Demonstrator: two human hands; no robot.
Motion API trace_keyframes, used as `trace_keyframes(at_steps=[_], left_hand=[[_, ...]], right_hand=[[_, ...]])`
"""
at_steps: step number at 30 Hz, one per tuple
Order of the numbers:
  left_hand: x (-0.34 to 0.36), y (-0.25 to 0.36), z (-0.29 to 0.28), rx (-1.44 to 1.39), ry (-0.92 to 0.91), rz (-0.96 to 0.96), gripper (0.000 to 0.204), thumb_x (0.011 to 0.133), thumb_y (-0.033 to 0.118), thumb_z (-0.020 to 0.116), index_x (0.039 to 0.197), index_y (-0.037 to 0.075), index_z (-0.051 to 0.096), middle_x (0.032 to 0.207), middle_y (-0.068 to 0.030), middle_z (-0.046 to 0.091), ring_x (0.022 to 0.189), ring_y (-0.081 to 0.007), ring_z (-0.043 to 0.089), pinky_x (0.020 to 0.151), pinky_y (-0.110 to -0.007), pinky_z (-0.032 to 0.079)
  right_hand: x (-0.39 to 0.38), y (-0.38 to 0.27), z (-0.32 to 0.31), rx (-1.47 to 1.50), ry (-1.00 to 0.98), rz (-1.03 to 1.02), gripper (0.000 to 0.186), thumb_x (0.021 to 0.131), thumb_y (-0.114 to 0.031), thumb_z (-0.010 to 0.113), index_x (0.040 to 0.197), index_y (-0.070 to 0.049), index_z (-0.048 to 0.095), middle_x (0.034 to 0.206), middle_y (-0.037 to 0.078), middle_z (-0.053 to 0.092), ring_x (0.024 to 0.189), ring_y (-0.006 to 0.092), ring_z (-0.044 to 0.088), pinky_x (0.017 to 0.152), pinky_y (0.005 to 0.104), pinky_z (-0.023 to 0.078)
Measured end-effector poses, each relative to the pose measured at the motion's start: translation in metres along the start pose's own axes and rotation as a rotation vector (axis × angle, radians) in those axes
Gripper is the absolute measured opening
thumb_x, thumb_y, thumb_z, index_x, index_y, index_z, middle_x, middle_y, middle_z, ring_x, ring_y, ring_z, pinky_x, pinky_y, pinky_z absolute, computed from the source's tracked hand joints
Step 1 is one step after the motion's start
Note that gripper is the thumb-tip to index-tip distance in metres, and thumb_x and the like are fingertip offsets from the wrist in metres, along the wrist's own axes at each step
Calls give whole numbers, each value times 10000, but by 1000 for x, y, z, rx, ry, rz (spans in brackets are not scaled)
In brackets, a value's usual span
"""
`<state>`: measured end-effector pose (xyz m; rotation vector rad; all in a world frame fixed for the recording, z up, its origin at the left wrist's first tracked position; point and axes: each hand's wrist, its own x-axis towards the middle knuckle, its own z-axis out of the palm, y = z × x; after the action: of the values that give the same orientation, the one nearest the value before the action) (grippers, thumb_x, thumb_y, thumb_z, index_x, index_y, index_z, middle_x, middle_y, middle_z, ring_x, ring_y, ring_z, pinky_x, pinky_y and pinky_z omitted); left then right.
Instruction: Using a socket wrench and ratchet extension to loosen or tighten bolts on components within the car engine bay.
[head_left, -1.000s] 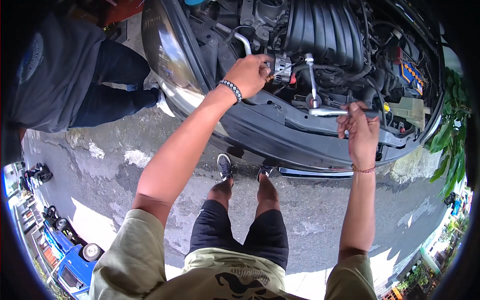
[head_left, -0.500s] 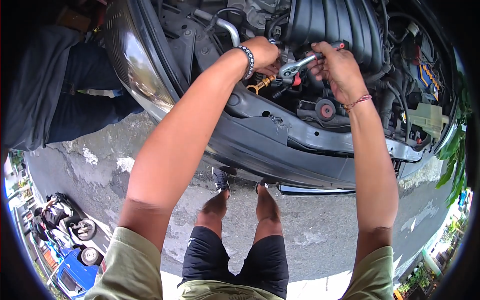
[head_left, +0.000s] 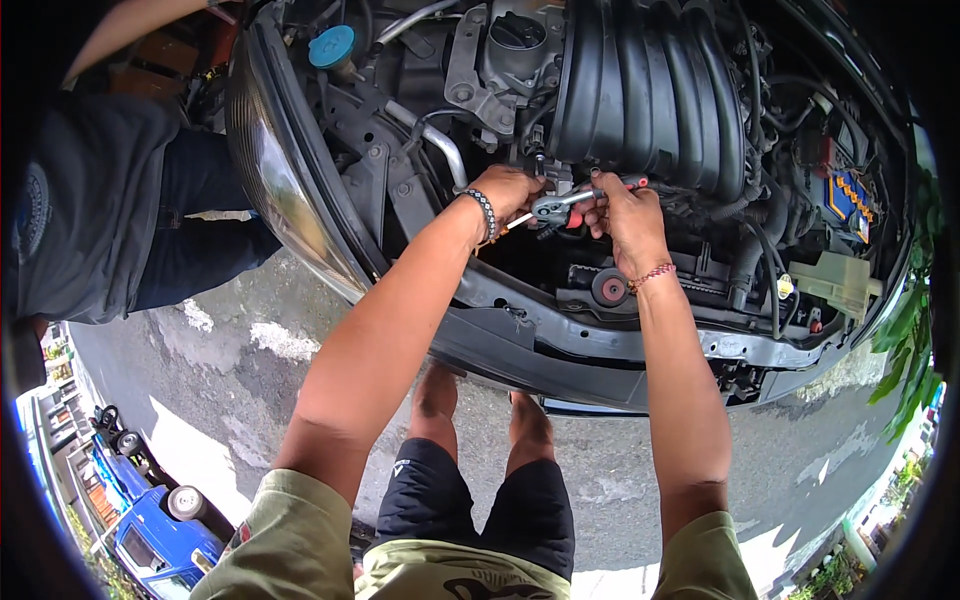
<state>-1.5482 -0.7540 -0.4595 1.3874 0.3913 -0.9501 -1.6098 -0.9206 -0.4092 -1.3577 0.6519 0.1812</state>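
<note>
In the open engine bay, my right hand (head_left: 630,222) is closed around the handle of a ratchet wrench (head_left: 552,208) with red accents. The round metal head of the wrench points left toward my other hand. My left hand (head_left: 505,192) reaches down among the parts in front of the ribbed black engine cover (head_left: 655,90). Its fingers are curled and partly hidden, and what they pinch does not show clearly. A small metal piece (head_left: 540,165) stands upright just beyond those fingertips. Beside the left wrist, a thin pale rod (head_left: 518,222) slants toward the wrench head.
The front rail (head_left: 590,340) of the car runs between me and the engine. A blue reservoir cap (head_left: 332,46) sits at the far left, a battery (head_left: 850,205) at the right. A person in dark clothes (head_left: 95,200) stands left of the headlight (head_left: 265,150).
My view has shifted, so more of the engine bay shows and both hands appear lower. The right hand, still on the wrench, is further left in view. The other person's arm now shows at upper left.
</note>
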Motion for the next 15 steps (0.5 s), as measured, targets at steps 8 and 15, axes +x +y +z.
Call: trace_keyframes(at_steps=[8,15], left_hand=[[18,5,7,6,-10,-72,240,955,202,534,1039,8,648,824,-83,662,585,-156,631,472,-271,517],[38,-23,9,-58,75,21,225,938,168,551,1056,1,644,948,-99,670,759,-188,660,596,-328,562]], right_hand=[[30,-9,7,-54,79,66,207,853,-134,614,736,34,639,604,94,614,436,129,535,377,258,379],[21,12,6,-224,-4,24,233,909,-193,642,805,16,639,635,76,630,486,103,544,408,239,402]])
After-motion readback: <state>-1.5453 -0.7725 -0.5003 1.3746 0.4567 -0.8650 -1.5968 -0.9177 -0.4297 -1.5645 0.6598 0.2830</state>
